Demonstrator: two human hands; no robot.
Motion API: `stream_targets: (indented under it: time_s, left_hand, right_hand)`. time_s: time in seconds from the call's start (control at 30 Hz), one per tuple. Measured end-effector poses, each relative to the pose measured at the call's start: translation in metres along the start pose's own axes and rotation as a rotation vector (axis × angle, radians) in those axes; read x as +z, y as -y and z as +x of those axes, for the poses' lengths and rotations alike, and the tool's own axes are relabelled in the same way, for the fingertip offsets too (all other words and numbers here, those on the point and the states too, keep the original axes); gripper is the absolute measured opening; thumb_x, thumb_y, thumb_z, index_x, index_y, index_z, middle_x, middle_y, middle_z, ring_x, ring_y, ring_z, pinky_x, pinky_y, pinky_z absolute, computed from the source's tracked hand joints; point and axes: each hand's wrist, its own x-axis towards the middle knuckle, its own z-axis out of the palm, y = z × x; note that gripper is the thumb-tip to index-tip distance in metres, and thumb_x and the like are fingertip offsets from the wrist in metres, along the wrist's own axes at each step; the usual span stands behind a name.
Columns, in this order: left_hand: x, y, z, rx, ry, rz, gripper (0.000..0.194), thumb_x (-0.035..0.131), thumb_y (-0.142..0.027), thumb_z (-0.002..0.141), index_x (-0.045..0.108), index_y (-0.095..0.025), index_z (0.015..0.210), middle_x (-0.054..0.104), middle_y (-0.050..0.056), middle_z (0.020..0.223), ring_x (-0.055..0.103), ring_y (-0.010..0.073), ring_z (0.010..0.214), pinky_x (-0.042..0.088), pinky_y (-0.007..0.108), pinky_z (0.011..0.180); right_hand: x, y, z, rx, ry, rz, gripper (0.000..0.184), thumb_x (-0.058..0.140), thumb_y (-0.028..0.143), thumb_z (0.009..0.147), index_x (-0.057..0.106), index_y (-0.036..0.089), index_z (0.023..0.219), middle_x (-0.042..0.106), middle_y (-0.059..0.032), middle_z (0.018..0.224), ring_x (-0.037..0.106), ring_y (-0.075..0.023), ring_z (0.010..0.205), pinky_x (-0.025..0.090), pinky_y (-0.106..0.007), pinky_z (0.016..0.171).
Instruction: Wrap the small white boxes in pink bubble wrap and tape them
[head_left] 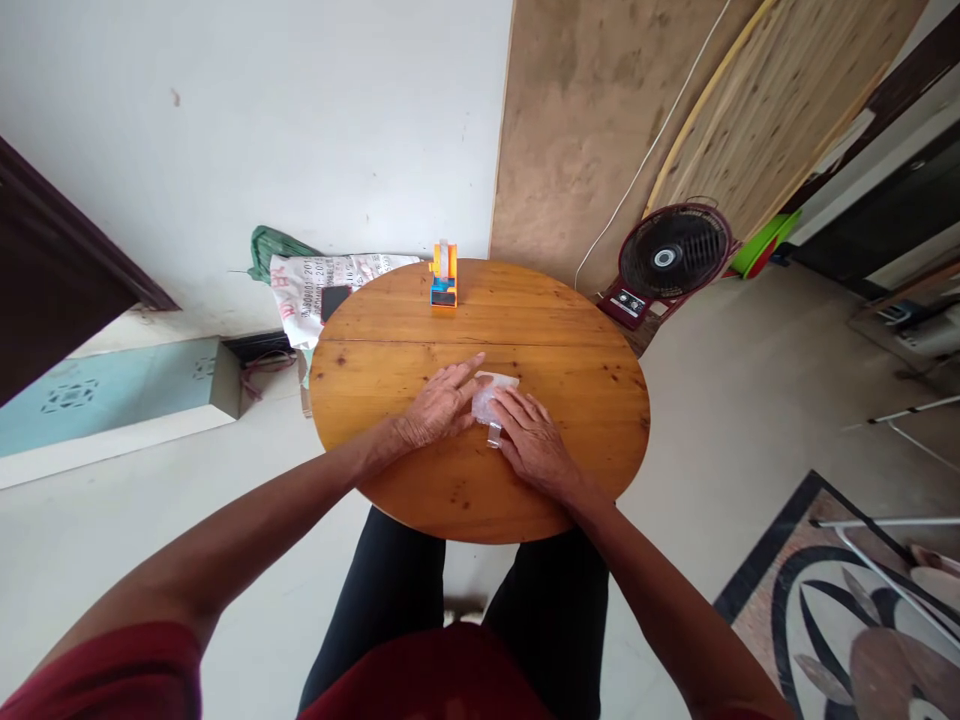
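Observation:
A small piece of bubble wrap [487, 402] lies on the round wooden table [405, 370] between my hands. From its near edge a short strip of clear tape [494, 435] sticks out. My left hand [442, 405] rests at the left side of the wrap, fingers stretched out, thumb side toward it. Over the wrap's right part lie the fingers of my right hand [531, 440], extended and pressed flat. Whatever is inside the wrap cannot be made out. Beyond my hands, an orange and blue tape dispenser [444, 275] stands near the table's far edge.
A dark red fan [664, 258] stands beyond the table's right edge. Behind the left edge are a printed white sack [300, 300] and a dark flat object [334, 300]. A pale blue box [127, 395] sits on the floor at left. The wall [337, 120] rises close behind.

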Motion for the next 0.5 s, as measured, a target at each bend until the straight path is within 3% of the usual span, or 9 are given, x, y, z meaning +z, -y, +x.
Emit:
stream_targets:
  time_s: [0.13, 0.27, 0.37, 0.43, 0.5]
  left_hand:
    - [0.007, 0.004, 0.013, 0.067, 0.049, -0.197, 0.073, 0.063, -0.011, 0.079, 0.047, -0.02, 0.15, 0.034, 0.015, 0.164, 0.033, 0.0305, 0.152, 0.029, 0.048, 0.124]
    - [0.019, 0.006, 0.022, 0.018, -0.014, -0.451, 0.076, 0.066, -0.008, 0.07, 0.055, -0.024, 0.144, 0.049, 0.012, 0.154, 0.044, 0.0301, 0.144, 0.033, 0.047, 0.122]
    - [0.018, 0.005, 0.029, -0.076, -0.085, -0.757, 0.056, 0.071, -0.021, 0.074, 0.067, -0.02, 0.13, 0.062, 0.013, 0.138, 0.058, 0.029, 0.127, 0.045, 0.042, 0.11]
    - [0.011, 0.004, 0.035, -0.19, -0.065, -1.0, 0.045, 0.074, -0.034, 0.076, 0.071, -0.016, 0.118, 0.07, 0.013, 0.118, 0.067, 0.0259, 0.106, 0.051, 0.039, 0.097]
    - [0.003, 0.003, 0.042, -0.335, -0.005, -1.179, 0.048, 0.079, -0.046, 0.072, 0.071, -0.014, 0.108, 0.073, 0.009, 0.098, 0.068, 0.0216, 0.087, 0.053, 0.035, 0.082]
  right_hand:
    - [0.006, -0.01, -0.001, -0.04, -0.061, 0.13, 0.059, 0.05, 0.019, 0.092, 0.046, 0.016, 0.151, 0.045, -0.0139, 0.159, 0.035, -0.0298, 0.151, 0.032, -0.054, 0.122]
    - [0.003, -0.021, 0.001, -0.048, -0.116, 0.274, 0.065, 0.055, 0.015, 0.086, 0.046, 0.024, 0.151, 0.05, -0.0107, 0.155, 0.044, -0.0284, 0.146, 0.037, -0.054, 0.119]
    - [-0.005, -0.029, 0.009, -0.009, -0.153, 0.359, 0.07, 0.062, 0.017, 0.083, 0.046, 0.027, 0.151, 0.053, -0.0106, 0.153, 0.049, -0.0287, 0.142, 0.038, -0.053, 0.118]
    - [-0.009, -0.034, 0.018, 0.038, -0.161, 0.434, 0.073, 0.066, 0.02, 0.082, 0.044, 0.027, 0.151, 0.051, -0.0107, 0.154, 0.047, -0.028, 0.143, 0.037, -0.051, 0.12]
    - [-0.01, -0.04, 0.031, 0.111, -0.171, 0.539, 0.074, 0.068, 0.023, 0.081, 0.045, 0.026, 0.151, 0.052, -0.0108, 0.153, 0.049, -0.0277, 0.141, 0.037, -0.049, 0.119]
